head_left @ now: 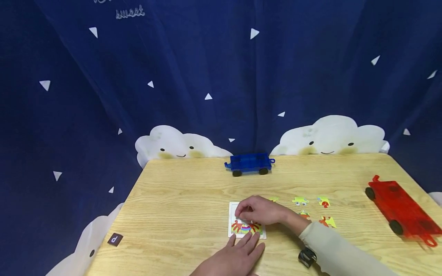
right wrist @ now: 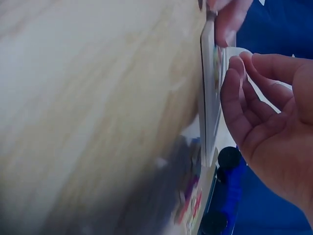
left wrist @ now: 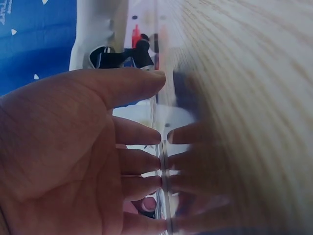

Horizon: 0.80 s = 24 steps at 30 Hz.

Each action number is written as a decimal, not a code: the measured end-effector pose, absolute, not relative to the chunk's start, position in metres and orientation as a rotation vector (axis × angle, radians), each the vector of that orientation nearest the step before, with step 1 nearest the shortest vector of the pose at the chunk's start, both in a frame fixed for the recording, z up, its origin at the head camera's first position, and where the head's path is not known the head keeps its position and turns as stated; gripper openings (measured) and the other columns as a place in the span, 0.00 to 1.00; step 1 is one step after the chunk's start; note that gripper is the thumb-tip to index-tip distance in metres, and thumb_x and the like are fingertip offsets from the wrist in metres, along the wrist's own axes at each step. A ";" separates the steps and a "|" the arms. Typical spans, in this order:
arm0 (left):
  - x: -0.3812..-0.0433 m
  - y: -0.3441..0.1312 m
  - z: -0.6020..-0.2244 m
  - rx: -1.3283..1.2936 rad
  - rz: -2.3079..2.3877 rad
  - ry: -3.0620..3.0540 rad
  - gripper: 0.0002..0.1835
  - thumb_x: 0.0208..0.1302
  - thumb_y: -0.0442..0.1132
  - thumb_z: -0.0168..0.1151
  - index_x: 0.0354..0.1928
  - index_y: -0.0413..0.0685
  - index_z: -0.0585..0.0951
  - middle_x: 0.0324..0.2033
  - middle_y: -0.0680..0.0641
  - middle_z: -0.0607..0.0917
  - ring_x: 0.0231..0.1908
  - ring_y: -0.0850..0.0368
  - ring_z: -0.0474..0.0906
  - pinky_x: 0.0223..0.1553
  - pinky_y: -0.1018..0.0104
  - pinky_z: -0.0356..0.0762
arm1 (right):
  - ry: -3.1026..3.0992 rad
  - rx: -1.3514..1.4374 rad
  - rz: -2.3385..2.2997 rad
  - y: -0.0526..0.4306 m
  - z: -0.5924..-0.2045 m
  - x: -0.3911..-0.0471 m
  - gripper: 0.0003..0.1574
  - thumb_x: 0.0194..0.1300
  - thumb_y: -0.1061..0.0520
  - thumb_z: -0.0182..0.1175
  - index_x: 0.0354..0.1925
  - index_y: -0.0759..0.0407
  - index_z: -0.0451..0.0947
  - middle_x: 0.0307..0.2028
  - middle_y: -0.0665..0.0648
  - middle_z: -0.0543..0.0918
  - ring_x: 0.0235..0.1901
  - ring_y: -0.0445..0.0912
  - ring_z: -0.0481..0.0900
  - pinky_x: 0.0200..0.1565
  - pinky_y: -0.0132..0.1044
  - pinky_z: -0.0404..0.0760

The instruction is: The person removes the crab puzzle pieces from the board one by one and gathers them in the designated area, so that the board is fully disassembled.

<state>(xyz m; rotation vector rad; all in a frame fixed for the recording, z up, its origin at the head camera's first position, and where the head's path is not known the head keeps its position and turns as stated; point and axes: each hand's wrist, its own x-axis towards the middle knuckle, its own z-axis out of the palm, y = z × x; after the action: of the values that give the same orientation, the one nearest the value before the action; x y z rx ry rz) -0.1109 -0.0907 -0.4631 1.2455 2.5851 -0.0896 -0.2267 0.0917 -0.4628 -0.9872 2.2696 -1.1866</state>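
Note:
A small white-framed jigsaw puzzle board (head_left: 233,209) lies flat on the wooden table. Across its lower part runs a fitted strip of picture with red crab-like legs and a rainbow band (head_left: 245,227). My right hand (head_left: 260,210) is over the board's upper part, thumb and fingertips pinched together; a thin pale edge of a puzzle piece (right wrist: 241,73) shows between them in the right wrist view. My left hand (head_left: 231,256) lies palm down with fingers straight, its fingertips (left wrist: 154,137) at the board's near edge.
Loose yellow and red puzzle pieces (head_left: 300,201) lie right of the board, partly behind my right forearm. A blue wheeled toy base (head_left: 249,163) stands at the table's back edge, a red one (head_left: 402,207) at the right. A dark tile (head_left: 115,239) with a letter sits at the left.

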 end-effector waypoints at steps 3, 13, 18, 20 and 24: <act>-0.113 -0.093 -0.467 1.230 -0.033 2.546 0.44 0.73 0.71 0.45 0.79 0.51 0.62 0.79 0.49 0.55 0.77 0.54 0.50 0.65 0.44 0.69 | 2.297 -0.992 -1.151 0.086 -0.465 -0.226 0.09 0.74 0.62 0.59 0.43 0.55 0.86 0.23 0.45 0.77 0.26 0.37 0.74 0.37 0.34 0.74; -0.116 -0.092 -0.467 1.218 -0.005 2.551 0.44 0.73 0.70 0.46 0.79 0.48 0.63 0.79 0.50 0.57 0.77 0.54 0.52 0.64 0.44 0.70 | 2.335 -0.974 -1.105 0.084 -0.467 -0.225 0.12 0.74 0.63 0.57 0.42 0.53 0.87 0.19 0.44 0.75 0.23 0.35 0.73 0.39 0.34 0.75; -0.115 -0.090 -0.463 1.227 -0.043 2.588 0.40 0.74 0.67 0.50 0.76 0.48 0.66 0.77 0.50 0.61 0.75 0.55 0.56 0.63 0.48 0.72 | 2.322 -0.975 -1.109 0.084 -0.467 -0.224 0.14 0.73 0.66 0.57 0.41 0.53 0.87 0.23 0.48 0.80 0.25 0.36 0.74 0.40 0.34 0.75; -0.115 -0.089 -0.463 1.230 -0.043 2.591 0.39 0.74 0.65 0.52 0.76 0.48 0.67 0.77 0.50 0.62 0.75 0.55 0.57 0.62 0.48 0.72 | 2.313 -0.976 -1.116 0.084 -0.467 -0.223 0.14 0.73 0.67 0.56 0.41 0.54 0.87 0.25 0.49 0.81 0.27 0.36 0.75 0.41 0.34 0.75; -0.116 -0.088 -0.462 1.220 -0.037 2.584 0.38 0.73 0.63 0.54 0.75 0.48 0.67 0.77 0.50 0.62 0.75 0.55 0.56 0.63 0.48 0.72 | 2.318 -0.998 -1.126 0.085 -0.468 -0.221 0.17 0.71 0.69 0.53 0.45 0.55 0.87 0.34 0.49 0.84 0.34 0.38 0.78 0.46 0.36 0.76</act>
<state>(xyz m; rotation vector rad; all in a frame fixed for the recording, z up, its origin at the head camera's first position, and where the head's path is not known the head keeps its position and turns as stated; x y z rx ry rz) -0.1162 -0.0879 -0.4623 1.2200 2.5839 -0.0369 -0.2212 0.0846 -0.4684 -0.9975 2.3180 -1.1263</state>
